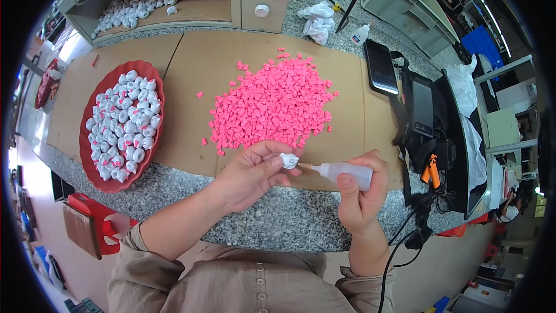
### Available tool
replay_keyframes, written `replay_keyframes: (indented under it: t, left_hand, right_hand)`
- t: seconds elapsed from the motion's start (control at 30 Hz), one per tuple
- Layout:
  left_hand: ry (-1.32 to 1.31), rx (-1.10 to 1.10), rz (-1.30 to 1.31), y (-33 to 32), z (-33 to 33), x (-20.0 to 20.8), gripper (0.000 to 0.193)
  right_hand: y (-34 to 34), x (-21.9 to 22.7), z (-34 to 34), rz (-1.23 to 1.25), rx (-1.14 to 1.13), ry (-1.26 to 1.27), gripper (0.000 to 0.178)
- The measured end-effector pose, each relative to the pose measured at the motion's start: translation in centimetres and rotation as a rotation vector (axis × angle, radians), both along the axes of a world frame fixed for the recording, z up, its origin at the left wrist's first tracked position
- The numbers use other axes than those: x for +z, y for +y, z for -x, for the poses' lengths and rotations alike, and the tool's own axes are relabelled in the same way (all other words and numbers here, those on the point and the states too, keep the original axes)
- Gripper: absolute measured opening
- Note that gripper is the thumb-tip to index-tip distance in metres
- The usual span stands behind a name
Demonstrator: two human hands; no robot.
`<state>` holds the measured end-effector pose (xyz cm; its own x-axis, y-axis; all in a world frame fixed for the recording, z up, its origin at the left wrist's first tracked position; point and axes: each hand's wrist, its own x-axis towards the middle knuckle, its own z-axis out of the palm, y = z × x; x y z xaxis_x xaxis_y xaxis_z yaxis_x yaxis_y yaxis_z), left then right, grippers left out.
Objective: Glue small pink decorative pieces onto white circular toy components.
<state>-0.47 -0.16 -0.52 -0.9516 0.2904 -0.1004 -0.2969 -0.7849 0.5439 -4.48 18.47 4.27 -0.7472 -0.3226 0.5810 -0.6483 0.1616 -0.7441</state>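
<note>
Left hand (253, 173) pinching a small white piece (289, 160), right hand (364, 194) wrapped round a squeeze bottle (350, 173), both over the near edge of the cardboard (188, 116).
From my end, the bottle lies just right of the piece, its long axis running roughly left to right, nozzle (308, 166) pointing at the piece; the right hand is nearer its base. Pink pieces (272, 104) lie just beyond. I can't tell whether the nozzle touches the piece, and the hands cover part of both.
</note>
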Motion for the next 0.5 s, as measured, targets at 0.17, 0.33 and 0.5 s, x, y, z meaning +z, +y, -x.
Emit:
replay_keyframes:
  t: [0.17,0.33,0.5]
  left_hand:
    - [-0.006,0.014,0.012,0.07,0.05,0.12,0.018]
    - [-0.004,0.034,0.04,0.11,-0.01,0.12,0.018]
    - [-0.015,0.044,0.036,0.11,-0.01,0.12,0.018]
  right_hand:
    - [-0.13,-0.04,-0.31,-0.056,-0.013,0.113,0.026]
    - [-0.24,-0.06,-0.76,-0.195,-0.004,0.323,0.035]
    - [-0.23,-0.22,-0.8,-0.243,-0.041,0.406,0.038]
